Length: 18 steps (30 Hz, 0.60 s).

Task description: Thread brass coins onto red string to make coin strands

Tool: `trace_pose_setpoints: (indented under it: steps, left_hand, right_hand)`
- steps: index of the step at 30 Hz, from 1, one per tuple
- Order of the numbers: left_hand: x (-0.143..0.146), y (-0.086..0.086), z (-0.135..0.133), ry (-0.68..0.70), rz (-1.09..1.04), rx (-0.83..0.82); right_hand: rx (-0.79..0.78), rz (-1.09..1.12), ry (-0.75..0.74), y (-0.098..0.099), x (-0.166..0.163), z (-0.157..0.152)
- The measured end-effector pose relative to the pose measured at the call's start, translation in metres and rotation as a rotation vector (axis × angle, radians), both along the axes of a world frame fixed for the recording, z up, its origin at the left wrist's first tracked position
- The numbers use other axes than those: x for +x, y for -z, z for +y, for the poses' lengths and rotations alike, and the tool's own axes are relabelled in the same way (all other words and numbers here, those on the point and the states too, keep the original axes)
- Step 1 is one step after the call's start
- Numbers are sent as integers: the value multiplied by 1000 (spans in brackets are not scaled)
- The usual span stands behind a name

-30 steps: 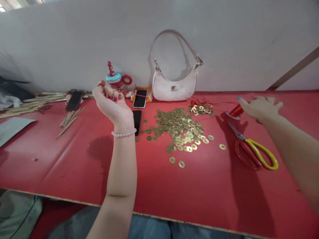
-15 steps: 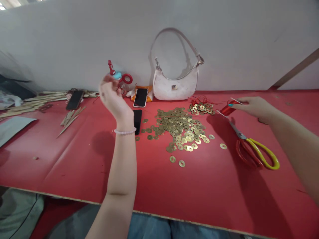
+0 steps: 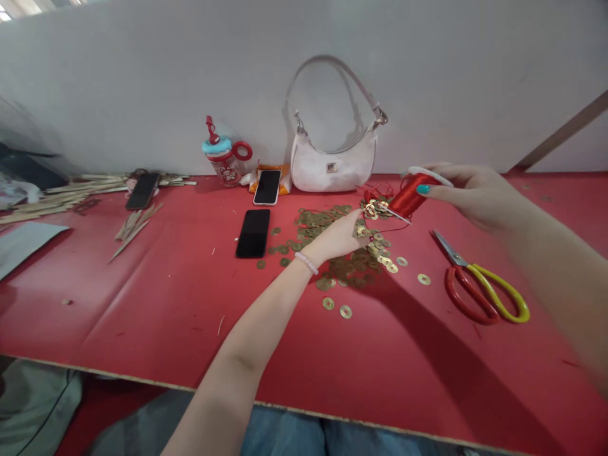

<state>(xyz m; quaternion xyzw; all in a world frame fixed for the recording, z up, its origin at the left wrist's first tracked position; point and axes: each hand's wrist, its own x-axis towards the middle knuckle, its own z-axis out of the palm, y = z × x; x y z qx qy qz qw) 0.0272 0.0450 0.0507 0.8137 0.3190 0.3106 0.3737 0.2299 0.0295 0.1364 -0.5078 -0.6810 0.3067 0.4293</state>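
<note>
"Where are the two hands?"

"Well apart from touching. The right hand (image 3: 470,190) is right of centre, clamped on a spool of red thread (image 3: 408,197), its teal-nailed thumb against the winding. The spool is tilted, clear of the desk (image 3: 342,367)."

"And the left hand (image 3: 342,235)?"

"Near the middle of the frame, over a pile of brass-coloured coins (image 3: 308,221) with holes in their centres. Its fingers are bent, and a fine red strand runs between the spool and the fingertips. I can't tell whether they pinch it. There's a pale beaded bracelet (image 3: 306,263) on that wrist."

"What lies near the spool?"

"Just behind it, a smaller heap of coins with red strings (image 3: 375,206) tangled on top. Below the right hand, toward the right of the frame, scissors (image 3: 458,259) lie with one red handle and one yellow, the blades pointing to the upper left."

"And further left?"

"A black phone (image 3: 253,234) lies flat left of the coin pile. Above it, a white-edged phone (image 3: 267,187) rests against an orange packet (image 3: 285,180), between a lidded cup (image 3: 227,170) and a pale handbag (image 3: 332,168) at the wall."
</note>
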Motion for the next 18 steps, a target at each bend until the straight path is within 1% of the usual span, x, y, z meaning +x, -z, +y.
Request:
trace_pose_setpoints:
  steps: [3,5,6,8,9,11,13,14,16,17,18]
  left_hand:
    - [5,13,4,-13,-27,3]
    - [9,18,5,-2,-16,-13]
    - [11,18,4,25,-16,-22]
    - [14,16,0,119,-22,-44]
    - [15,13,-3,177,-7,-62]
    - [16,3,-9,244,34,-106]
    - [15,-8,-15,248,24,-118]
    - [14,-13,-17,211,-15,-106]
    - [12,-20,-19,99,-82,-87]
    - [10,-22,-18,21,-110,-85]
    - [9,-21,-17,-62,-138,-87]
  right_hand:
    - [-7,260,18,-4,-8,-4]
    - [7,374,23,-8,-14,-7]
    - [18,407,19,-10,-18,-9]
    - [51,454,10,-12,-23,-10]
    - [73,475,12,-12,-24,-10]
    - [134,490,44,-11,-23,-7]
    - [216,392,141,-7,-17,-1]
    - [259,281,213,-4,-11,2]
    - [306,-27,351,4,4,11]
    - [293,-128,391,9,13,15]
    - [249,-163,401,16,24,19]
